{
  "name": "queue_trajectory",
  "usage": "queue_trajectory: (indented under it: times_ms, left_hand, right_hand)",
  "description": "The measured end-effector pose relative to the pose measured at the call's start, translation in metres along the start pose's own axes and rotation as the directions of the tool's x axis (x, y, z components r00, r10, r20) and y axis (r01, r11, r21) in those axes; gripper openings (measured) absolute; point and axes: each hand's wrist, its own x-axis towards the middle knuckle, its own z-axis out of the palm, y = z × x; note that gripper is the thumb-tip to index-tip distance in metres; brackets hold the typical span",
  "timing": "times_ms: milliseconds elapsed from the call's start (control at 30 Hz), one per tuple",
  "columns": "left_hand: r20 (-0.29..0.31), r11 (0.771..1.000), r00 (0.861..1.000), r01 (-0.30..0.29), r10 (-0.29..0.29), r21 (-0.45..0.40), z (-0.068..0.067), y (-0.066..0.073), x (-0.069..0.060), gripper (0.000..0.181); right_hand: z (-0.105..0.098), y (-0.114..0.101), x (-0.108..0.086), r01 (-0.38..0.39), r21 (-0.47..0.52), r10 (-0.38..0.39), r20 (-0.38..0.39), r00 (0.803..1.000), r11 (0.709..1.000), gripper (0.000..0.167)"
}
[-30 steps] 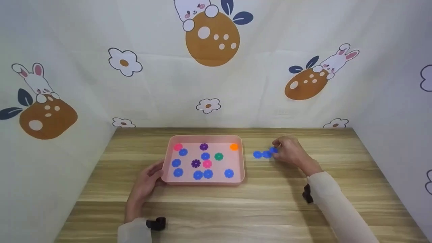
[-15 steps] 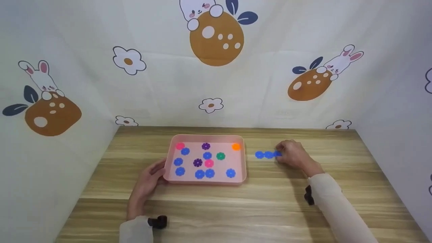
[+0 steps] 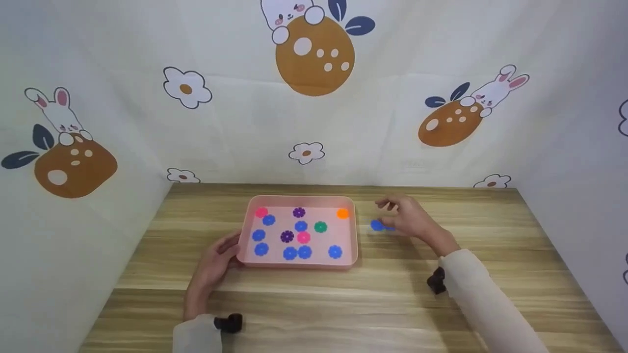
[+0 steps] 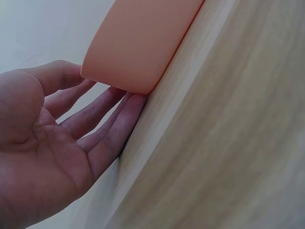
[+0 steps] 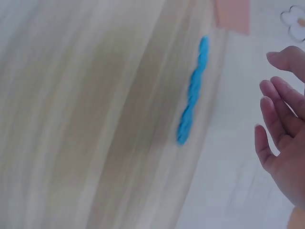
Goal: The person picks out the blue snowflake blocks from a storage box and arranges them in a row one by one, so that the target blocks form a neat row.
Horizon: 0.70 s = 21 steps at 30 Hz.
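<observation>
A pink tray [image 3: 298,265] holds blue, purple, pink, green and orange flower-shaped pieces. My left hand [image 3: 214,261] touches the tray's left side, and in the left wrist view its relaxed fingers lie against the tray's corner [image 4: 138,47]. Right of the tray, a row of joined blue pieces [image 3: 376,225] lies on the table, partly hidden in the head view by my right hand [image 3: 411,218]. The right wrist view shows the whole blue row [image 5: 193,90] lying apart from my right hand [image 5: 286,114], whose fingers are spread and hold nothing.
The wooden table [image 3: 314,309] ends at a patterned cloth [image 3: 235,127] behind the tray, with more cloth at both sides. Black wrist devices sit at both sleeves. In the right wrist view, part of the tray [image 5: 233,16] shows at the top.
My right hand has let go of the right end of the blue row, lifted, and moved left over it with its fingers parted. The left hand has stayed at the tray.
</observation>
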Motion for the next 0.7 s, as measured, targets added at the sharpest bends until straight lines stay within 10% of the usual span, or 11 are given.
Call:
queue_trajectory:
  times_ms: [300,700]
  left_hand:
    - [-0.011,0.999,1.000,0.002,-0.002,0.032,0.000,0.000,0.001,0.044]
    - [-0.004,1.000,1.000,0.016,-0.016,0.021,-0.001,0.001,0.001,0.044]
  right_hand:
    - [0.026,-0.048,0.006,0.126,0.063,-0.129,0.048,0.990,0.990,0.033]
    - [0.063,-0.063,0.010,0.111,0.025,-0.113,0.270,0.956,0.994,0.033]
